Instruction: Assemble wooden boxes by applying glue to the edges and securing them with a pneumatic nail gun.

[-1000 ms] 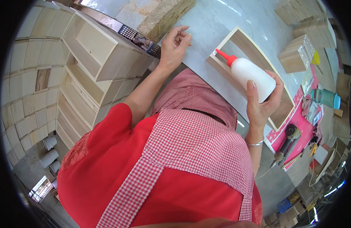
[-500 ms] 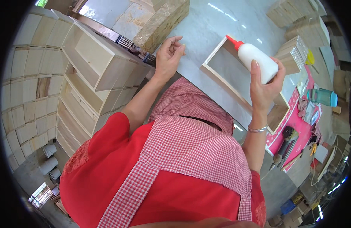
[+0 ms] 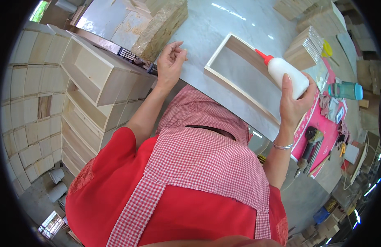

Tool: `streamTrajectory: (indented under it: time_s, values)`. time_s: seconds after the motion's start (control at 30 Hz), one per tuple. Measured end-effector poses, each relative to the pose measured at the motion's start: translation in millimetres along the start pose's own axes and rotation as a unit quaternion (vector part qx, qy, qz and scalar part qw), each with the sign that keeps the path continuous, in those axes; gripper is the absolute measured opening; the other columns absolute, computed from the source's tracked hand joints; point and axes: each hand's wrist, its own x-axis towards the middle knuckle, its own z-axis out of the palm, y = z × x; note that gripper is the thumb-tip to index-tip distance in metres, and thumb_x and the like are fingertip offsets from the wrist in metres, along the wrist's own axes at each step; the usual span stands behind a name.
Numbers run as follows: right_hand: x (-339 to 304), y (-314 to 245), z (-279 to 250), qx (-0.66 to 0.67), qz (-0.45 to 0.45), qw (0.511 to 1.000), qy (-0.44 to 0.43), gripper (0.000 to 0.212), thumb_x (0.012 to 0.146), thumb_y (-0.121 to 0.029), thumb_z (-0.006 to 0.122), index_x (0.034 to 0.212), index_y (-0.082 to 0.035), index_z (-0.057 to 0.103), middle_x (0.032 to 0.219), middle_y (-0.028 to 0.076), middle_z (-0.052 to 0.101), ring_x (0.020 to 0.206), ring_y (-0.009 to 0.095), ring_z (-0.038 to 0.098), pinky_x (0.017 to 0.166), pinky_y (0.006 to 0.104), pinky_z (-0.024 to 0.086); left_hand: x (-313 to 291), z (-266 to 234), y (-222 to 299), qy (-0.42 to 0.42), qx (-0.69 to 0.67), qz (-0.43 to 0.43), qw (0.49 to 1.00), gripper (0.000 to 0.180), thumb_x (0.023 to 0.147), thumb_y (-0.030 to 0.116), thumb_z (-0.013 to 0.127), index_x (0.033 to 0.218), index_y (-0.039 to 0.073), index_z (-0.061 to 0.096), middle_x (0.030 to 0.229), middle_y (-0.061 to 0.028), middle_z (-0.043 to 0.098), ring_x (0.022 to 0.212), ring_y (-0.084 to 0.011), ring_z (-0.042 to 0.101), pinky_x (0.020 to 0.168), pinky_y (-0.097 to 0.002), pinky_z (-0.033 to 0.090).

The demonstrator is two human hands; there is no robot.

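Observation:
My right hand [image 3: 296, 103] is wrapped round a white glue bottle [image 3: 287, 76] with a red pointed nozzle. The bottle is tilted, its nozzle pointing up and to the left, over the far side of a rectangular wooden frame [image 3: 240, 92]. This frame lies on the grey table [image 3: 198, 82], and its near right corner is hidden behind my hand and forearm. Near the table's left edge, my left hand [image 3: 171, 61] is held with loosely curled fingers and nothing visible in it. A plastic-wrapped block of boards [image 3: 161, 31] lies just beyond that hand.
Wooden drawer boxes [image 3: 91, 74] are stacked at the left. Stacked boards [image 3: 303, 47] stand at the far right. A teal bottle [image 3: 345, 90] and an air tool [image 3: 309, 148] lie on or beside a pink cloth [image 3: 301, 142] at the right.
The view has shifted, so the surroundings appear further left. The bottle is a little lower and nearer the right end of the frame. My left hand keeps its loose curl.

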Motion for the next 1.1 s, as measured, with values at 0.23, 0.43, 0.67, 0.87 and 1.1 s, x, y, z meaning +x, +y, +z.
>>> streamTrajectory:
  time_s: [0.23,0.43,0.67,0.87,1.1]
  values:
    - [-10.2,20.8,-42.4,-0.014,0.013,0.999,0.039,0.044,0.079,-0.015,0.081,0.112,0.000,0.056,0.103,0.010,0.061,0.091,0.018,0.061,0.080,0.0305,0.052,1.8,0.2,-3.9,0.002,-0.007,0.005,1.000,0.030,0.095,0.006,0.061,0.124,-0.002,0.057,0.095,0.0000,0.055,0.080,-0.0065,0.057,0.074,-0.0208,0.048]
    - [-22.9,35.0,-81.5,-0.056,0.021,0.996,0.072,0.043,0.080,-0.015,0.081,0.112,0.000,0.056,0.103,0.009,0.061,0.092,0.016,0.061,0.080,0.0306,0.052,2.0,1.9,-1.4,0.017,0.008,-0.008,1.000,0.031,0.095,0.008,0.061,0.124,-0.001,0.057,0.096,0.0002,0.055,0.080,-0.0062,0.057,0.076,-0.0215,0.049]
    - [-36.8,51.5,-124.8,-0.095,0.034,0.988,0.115,0.039,0.084,-0.016,0.079,0.112,0.001,0.057,0.102,0.009,0.063,0.092,0.015,0.060,0.080,0.0296,0.051,3.0,2.0,0.0,0.010,0.012,-0.003,1.000,0.030,0.095,0.007,0.061,0.124,-0.002,0.057,0.094,-0.0006,0.056,0.079,-0.0064,0.057,0.076,-0.0230,0.052]
    - [-44.9,62.9,-153.0,-0.120,0.046,0.981,0.145,0.039,0.084,-0.018,0.079,0.111,0.001,0.057,0.102,0.009,0.062,0.091,0.016,0.060,0.080,0.0299,0.051,5.2,-2.1,-4.6,0.003,0.023,0.007,1.000,0.029,0.095,0.007,0.061,0.123,-0.003,0.057,0.093,-0.0012,0.057,0.078,-0.0065,0.058,0.076,-0.0232,0.053]
    - [-52.6,65.1,-168.0,-0.142,0.053,0.975,0.160,0.040,0.085,-0.019,0.079,0.112,0.001,0.057,0.102,0.009,0.062,0.091,0.016,0.060,0.080,0.0296,0.051,4.3,1.1,-0.2,0.012,0.046,0.011,0.999,0.029,0.095,0.008,0.062,0.121,-0.003,0.058,0.094,-0.0015,0.058,0.078,-0.0062,0.058,0.075,-0.0214,0.051]
